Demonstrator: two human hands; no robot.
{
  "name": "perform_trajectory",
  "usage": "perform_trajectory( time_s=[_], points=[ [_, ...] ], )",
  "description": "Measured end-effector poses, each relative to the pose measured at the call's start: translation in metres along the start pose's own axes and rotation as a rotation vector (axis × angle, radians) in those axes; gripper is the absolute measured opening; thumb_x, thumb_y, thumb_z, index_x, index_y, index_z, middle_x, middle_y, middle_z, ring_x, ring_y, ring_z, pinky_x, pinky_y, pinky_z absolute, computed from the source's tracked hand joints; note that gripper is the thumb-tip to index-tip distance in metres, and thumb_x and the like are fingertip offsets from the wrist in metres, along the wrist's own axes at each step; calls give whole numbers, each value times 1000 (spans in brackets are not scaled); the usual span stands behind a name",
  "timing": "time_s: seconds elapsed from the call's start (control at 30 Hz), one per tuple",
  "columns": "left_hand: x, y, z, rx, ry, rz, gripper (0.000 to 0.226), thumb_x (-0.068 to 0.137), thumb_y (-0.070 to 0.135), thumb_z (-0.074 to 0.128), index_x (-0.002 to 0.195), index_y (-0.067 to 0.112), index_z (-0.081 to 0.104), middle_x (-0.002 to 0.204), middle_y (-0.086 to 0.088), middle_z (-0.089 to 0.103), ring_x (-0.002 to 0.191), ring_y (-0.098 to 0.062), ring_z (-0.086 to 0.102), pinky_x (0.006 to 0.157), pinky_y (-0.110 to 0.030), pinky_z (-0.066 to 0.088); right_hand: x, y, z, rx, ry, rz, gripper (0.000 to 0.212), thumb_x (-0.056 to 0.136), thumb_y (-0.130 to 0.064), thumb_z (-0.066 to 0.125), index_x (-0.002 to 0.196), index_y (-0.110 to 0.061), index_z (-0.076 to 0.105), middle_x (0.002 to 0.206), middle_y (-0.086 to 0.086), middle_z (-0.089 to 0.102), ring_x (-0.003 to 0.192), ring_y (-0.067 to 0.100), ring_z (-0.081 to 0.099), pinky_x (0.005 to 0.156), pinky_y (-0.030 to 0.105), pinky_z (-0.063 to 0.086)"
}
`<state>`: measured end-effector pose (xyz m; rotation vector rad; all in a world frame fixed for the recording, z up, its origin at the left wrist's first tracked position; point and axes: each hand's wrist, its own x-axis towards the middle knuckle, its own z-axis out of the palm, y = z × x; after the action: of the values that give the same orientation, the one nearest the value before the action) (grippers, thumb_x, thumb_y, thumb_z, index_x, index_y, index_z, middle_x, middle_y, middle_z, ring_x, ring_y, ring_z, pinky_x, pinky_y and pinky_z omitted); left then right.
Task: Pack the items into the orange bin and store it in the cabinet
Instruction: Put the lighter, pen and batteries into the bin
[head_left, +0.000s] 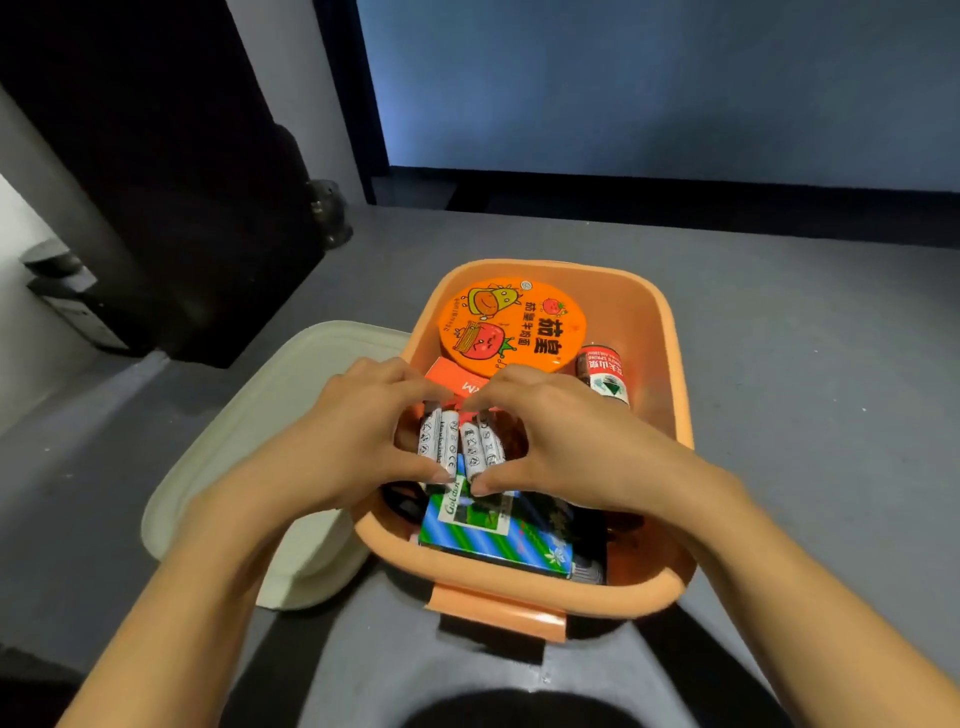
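Grey floor fills the scene, dim and matte, with a dark wall base and a pale blue-grey wall beyond it. Everything here is placed against the orange bin (670, 332), a rounded plastic tub with a thick rolled rim and a flat latch tab hanging off its near edge.

Inside the bin, nearest the near wall, lies a box (493, 540) printed in green, blue and white stripes with the word "Golden" on a white panel; a darker packet shows just to its right, too shadowed to read. Above the middle of the bin the two hands meet. The left hand (358, 431) pinches one pair of white batteries (439, 441) between thumb and fingers, and the right hand (561, 441) is closed the same way on a second pair touching the first. The batteries are held over the contents, apart from the bin's walls.

Beyond the hands, a red-orange carton (452, 379) peeks out, partly hidden. Against the bin's right wall stands a small bottle (605, 374) with a red and white label. At the far end rests a round noodle bowl (511, 325), its orange lid printed with cartoon figures.

Touching the bin's left side lies a cream lid (249, 441), upturned on the floor. Far left of the bin stands a dark cabinet (171, 182).
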<state>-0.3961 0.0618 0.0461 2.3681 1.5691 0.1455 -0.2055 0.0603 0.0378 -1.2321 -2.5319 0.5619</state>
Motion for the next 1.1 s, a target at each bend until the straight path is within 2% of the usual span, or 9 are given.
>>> perform_trajectory(
  time_s=[0.13, 0.3, 0.4, 0.5, 0.57, 0.63, 0.8, 0.93, 1.1],
  points=[
    [-4, -5, -1, -91, 79, 34, 73, 63, 40, 79, 128, 29, 49, 117, 4, 50, 112, -19, 40, 98, -36, 32, -1, 0, -1, 55, 61, 20, 67, 71, -41, 74, 130, -21, 49, 123, -4, 52, 109, 7, 46, 82, 11, 28],
    [-6, 9, 2, -115, 164, 100, 69, 62, 40, 79, 125, 26, 53, 121, 4, 54, 115, -18, 43, 99, -35, 32, -19, 10, -13, 70, 123, 51, 59, 72, -36, 75, 125, -21, 54, 117, -5, 56, 94, -2, 42, 77, 4, 29],
    [-5, 35, 8, -151, 206, 155, 68, 61, 40, 79, 123, 25, 54, 119, 4, 55, 113, -16, 46, 97, -31, 33, -43, 22, -25, 105, 176, 96, 54, 70, -31, 77, 120, -21, 58, 110, -5, 59, 94, 2, 49, 78, 6, 34],
    [-2, 71, 20, -194, 223, 237, 68, 63, 41, 77, 125, 24, 54, 117, 4, 54, 111, -15, 46, 94, -23, 32, -75, 40, -39, 123, 233, 129, 51, 69, -29, 78, 116, -24, 61, 102, -13, 55, 89, -4, 46, 76, 2, 32],
    [0, 101, 29, -245, 231, 266, 69, 62, 45, 74, 125, 26, 53, 117, 9, 52, 111, -11, 44, 93, -18, 30, -101, 56, -48, 121, 248, 168, 51, 69, -31, 77, 117, -26, 60, 104, -15, 54, 90, -6, 46, 76, 1, 31],
    [4, 129, 40, -269, 247, 304, 70, 61, 46, 74, 124, 24, 54, 117, 7, 53, 111, -12, 44, 93, -19, 29, -125, 73, -56, 112, 251, 209, 51, 70, -35, 76, 118, -28, 58, 108, -15, 55, 93, -5, 48, 77, 2, 33],
    [10, 185, 71, -348, 271, 351, 66, 65, 41, 71, 124, 17, 54, 117, 1, 55, 109, -4, 44, 96, -12, 29, -173, 116, -66, 116, 217, 256, 52, 69, -36, 76, 118, -28, 59, 108, -15, 54, 95, -2, 50, 77, 3, 34],
    [7, 208, 90, -344, 306, 314, 62, 67, 32, 75, 123, 12, 55, 117, -5, 56, 109, -6, 47, 96, -11, 32, -191, 145, -56, 139, 138, 257, 54, 70, -33, 77, 119, -27, 58, 110, -13, 55, 96, 2, 51, 76, 0, 33],
    [2, 214, 119, -350, 276, 197, 64, 69, 33, 75, 126, 14, 52, 122, 1, 50, 115, -4, 45, 99, -8, 28, -182, 171, -33, 196, 22, 229, 59, 71, -29, 78, 125, -23, 54, 120, -7, 55, 93, 5, 51, 70, 1, 34]
  ],
)
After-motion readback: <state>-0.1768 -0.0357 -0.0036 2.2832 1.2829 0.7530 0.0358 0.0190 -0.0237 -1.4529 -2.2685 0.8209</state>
